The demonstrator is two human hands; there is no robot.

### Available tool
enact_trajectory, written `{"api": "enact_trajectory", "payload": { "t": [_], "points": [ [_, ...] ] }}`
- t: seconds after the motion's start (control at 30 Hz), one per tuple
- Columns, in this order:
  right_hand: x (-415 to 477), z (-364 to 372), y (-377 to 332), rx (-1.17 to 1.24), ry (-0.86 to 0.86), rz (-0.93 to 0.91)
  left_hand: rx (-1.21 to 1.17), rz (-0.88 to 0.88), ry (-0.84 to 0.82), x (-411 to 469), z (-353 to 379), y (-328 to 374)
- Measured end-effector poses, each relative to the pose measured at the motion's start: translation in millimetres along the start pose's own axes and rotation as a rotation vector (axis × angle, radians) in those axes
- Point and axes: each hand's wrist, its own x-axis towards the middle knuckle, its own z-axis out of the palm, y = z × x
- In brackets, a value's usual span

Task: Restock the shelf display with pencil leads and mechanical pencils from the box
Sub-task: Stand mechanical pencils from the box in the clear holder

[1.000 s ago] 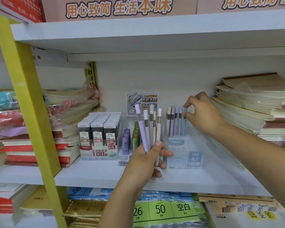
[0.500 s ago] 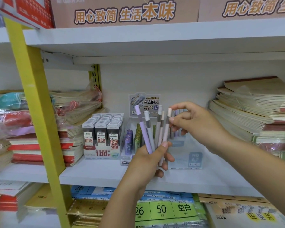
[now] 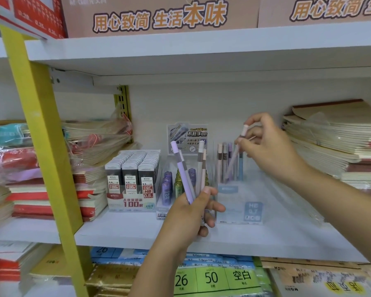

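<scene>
Lead boxes [image 3: 133,172] stand left of the clear stand [image 3: 240,202], notebooks [image 3: 330,142] to its right. Left hand [image 3: 193,213] grips a pencil bundle [image 3: 181,168], masking the stand's left edge. Right hand [image 3: 270,151] pinches one pencil [image 3: 233,159], tip down in the stand; earlier it was at the bundle.

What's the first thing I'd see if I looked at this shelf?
Two hands in the middle. The left hand grips a bunch of pastel mechanical pencils, and the right hand pinches one pink pencil, tilted, over the clear display stand. A bright yellow shelf post runs down the left side.
</scene>
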Motion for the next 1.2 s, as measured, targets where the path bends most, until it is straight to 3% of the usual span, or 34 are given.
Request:
{"api": "enact_trajectory", "payload": {
  "t": [0.43, 1.2],
  "points": [
    [6.0, 20.8, 5.9, -0.105, -0.187, -0.084, 0.041, -0.023, -0.014, 1.3, 1.8, -2.2],
    [7.9, 26.0, 7.2, -0.097, -0.206, -0.089, -0.064, -0.04, -0.03, 0.3, -2.7, -2.1]
  ]
}}
